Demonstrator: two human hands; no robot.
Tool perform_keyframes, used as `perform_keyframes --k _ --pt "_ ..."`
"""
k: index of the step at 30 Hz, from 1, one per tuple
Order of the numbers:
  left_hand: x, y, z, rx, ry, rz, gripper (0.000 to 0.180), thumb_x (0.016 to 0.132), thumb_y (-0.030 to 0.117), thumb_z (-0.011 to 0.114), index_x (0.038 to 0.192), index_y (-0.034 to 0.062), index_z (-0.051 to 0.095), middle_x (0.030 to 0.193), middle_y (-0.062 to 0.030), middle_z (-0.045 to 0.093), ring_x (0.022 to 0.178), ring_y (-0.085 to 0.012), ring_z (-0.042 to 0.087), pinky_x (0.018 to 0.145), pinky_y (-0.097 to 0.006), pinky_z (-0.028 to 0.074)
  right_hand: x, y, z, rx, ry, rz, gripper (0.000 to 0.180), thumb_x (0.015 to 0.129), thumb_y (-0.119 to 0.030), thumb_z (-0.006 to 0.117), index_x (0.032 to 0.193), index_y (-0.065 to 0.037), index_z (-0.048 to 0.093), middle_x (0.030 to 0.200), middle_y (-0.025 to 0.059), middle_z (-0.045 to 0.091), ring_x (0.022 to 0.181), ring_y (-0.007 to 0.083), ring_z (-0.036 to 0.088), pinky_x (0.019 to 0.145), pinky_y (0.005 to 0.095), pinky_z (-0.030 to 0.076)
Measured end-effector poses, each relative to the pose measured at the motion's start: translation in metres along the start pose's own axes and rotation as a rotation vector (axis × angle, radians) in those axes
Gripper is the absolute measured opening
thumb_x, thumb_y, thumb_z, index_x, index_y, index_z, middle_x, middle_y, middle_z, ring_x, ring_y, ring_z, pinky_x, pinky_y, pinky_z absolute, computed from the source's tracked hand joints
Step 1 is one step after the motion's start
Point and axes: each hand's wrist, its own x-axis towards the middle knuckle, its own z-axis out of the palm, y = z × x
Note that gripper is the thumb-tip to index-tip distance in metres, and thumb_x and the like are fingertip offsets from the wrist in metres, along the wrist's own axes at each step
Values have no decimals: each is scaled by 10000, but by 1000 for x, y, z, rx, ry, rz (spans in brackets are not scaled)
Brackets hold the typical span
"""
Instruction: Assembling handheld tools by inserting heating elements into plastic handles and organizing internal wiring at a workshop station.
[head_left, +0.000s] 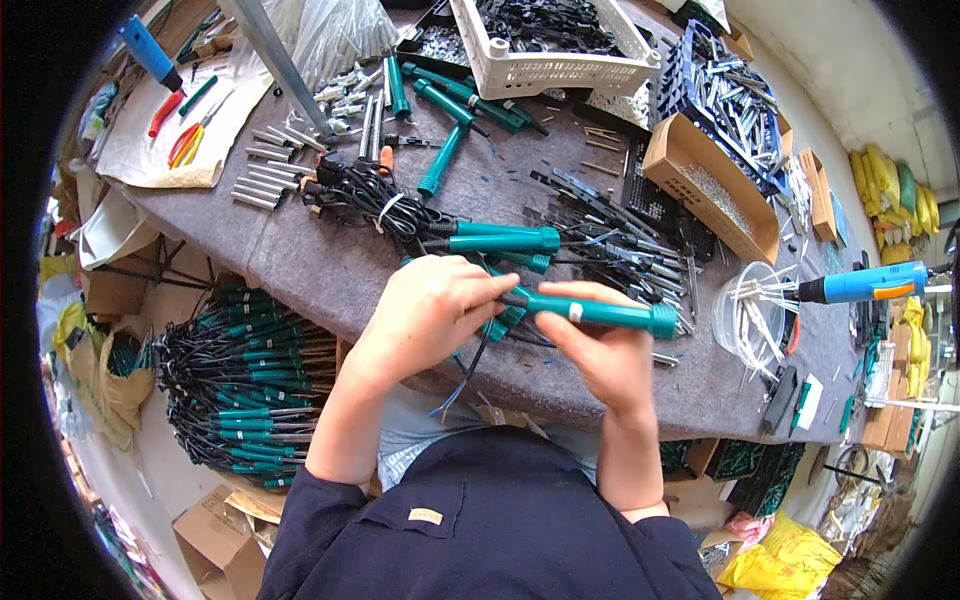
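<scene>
Near the table's front edge my right hand [605, 355] grips a green soldering-iron-style handle [625, 314], thumb below and fingers above. Its ribbed, wider end points right. My left hand [425, 310] is closed with thumb and forefinger pinching the black cord end [515, 298] where it meets the handle. Below my hands hang thin blue wire ends [455, 388]. More green handles [505, 238] lie just beyond my left hand, beside a bundle of black cords [385, 205] bound with a white tie.
Black and metal parts [625, 235] lie beyond my right hand. Metal tubes [270, 170] and loose green handles [440, 160] lie farther left. A white crate [560, 75], a cardboard tray [710, 190], a clear tub [748, 315] and a blue electric screwdriver [870, 284] stand around.
</scene>
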Motion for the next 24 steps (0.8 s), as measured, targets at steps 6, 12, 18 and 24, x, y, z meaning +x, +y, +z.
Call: perform_keyframes --k 6,12,18,24 --pt "-1 0 2 -125 116 -94 747 631 1 774 1338 121 565 1058 -112 668 993 -312 632 895 -399 488 20 16 34 -220 4 -307 267 795 -53 751 1054 -4 706 960 143 727 862 214 716 758 307 552" --pt "-16 -9 10 30 297 -116 649 653 -3 732 1282 76 591 1105 -123 622 951 -300 615 801 -384 525 24 15 54 -292 -11 -358 264 794 -73 756 1045 -12 703 950 150 719 852 245 714 743 321 557" --pt "-22 -27 15 169 367 -102 525 708 34 717 1220 129 647 972 -57 656 844 -259 614 717 -367 530 15 -5 47 -97 87 -162 451 732 -97 832 1148 -49 665 968 61 663 771 120 634 603 242 516" --pt "-20 -32 21 193 381 -215 468 688 -19 707 1121 159 707 981 -60 637 857 -259 640 714 -359 524 6 11 15 -19 152 -309 239 886 -110 708 1103 -10 699 805 6 604 612 48 507 522 172 407"
